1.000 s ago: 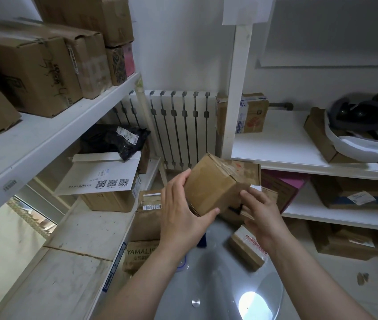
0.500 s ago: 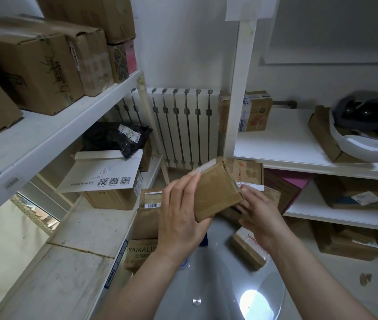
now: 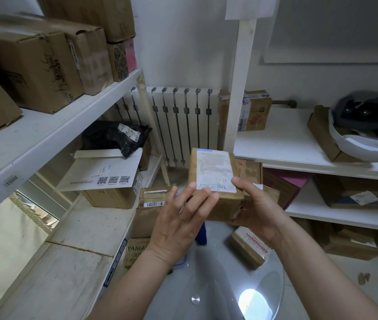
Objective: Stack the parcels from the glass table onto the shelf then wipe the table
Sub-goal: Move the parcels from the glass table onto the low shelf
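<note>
A small brown parcel with a white label facing up is held between both hands above the round glass table. My left hand presses straight fingers against its near left side. My right hand grips the right end, thumb on the top edge and fingers underneath. A second taped brown parcel lies on the table below my right wrist. The white lower left shelf is bare in front of a labelled carton. The white right shelf is bare at its middle.
Cartons fill the upper left shelf, and a black bag lies on the carton below. A white radiator stands in the corner behind a white shelf post. Boxes are stacked between table and left shelf. A headset sits on a box at right.
The parcel has been turned in both hands so its white label now faces up, and it has risen slightly. My left fingers have straightened along its side.
</note>
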Motion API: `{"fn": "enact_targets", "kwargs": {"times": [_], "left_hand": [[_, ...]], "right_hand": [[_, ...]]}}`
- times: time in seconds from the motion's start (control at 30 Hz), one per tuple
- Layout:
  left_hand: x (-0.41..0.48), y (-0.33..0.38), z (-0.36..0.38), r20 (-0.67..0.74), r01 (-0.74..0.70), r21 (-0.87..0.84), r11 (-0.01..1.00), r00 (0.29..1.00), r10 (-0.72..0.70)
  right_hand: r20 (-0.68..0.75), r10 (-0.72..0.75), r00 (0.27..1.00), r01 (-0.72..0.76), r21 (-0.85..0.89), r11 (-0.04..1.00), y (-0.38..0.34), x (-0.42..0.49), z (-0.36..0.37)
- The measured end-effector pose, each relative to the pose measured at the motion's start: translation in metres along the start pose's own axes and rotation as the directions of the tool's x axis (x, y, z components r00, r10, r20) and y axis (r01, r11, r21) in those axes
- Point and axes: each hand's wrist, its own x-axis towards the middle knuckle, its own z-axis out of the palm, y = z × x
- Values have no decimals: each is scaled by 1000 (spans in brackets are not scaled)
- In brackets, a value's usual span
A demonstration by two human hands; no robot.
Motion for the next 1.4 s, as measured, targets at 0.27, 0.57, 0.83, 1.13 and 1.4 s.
{"fn": "enact_targets", "kwargs": {"times": [0.27, 0.57, 0.83, 1.13, 1.4], "left_hand": [[6, 0, -16, 85, 328, -273, 904, 945, -317], [7, -1, -16, 94, 341, -316, 885, 940, -328], [8, -6, -18, 157, 337, -322, 885, 940, -301], [27, -34, -20, 588, 147, -119, 982, 807, -49], [23, -25, -19, 527, 362, -165, 918, 819, -228]], "right_hand": [[-76, -164, 984, 173, 133, 976, 5, 3, -5], [-92, -241, 966, 249, 88, 964, 4, 4, -3], [-82, -273, 959, 264, -104, 959, -1, 4, -4], [189, -163, 968, 240, -517, 822, -37, 12, 1], [145, -206, 968, 247, -390, 887, -34, 17, -1]]}}
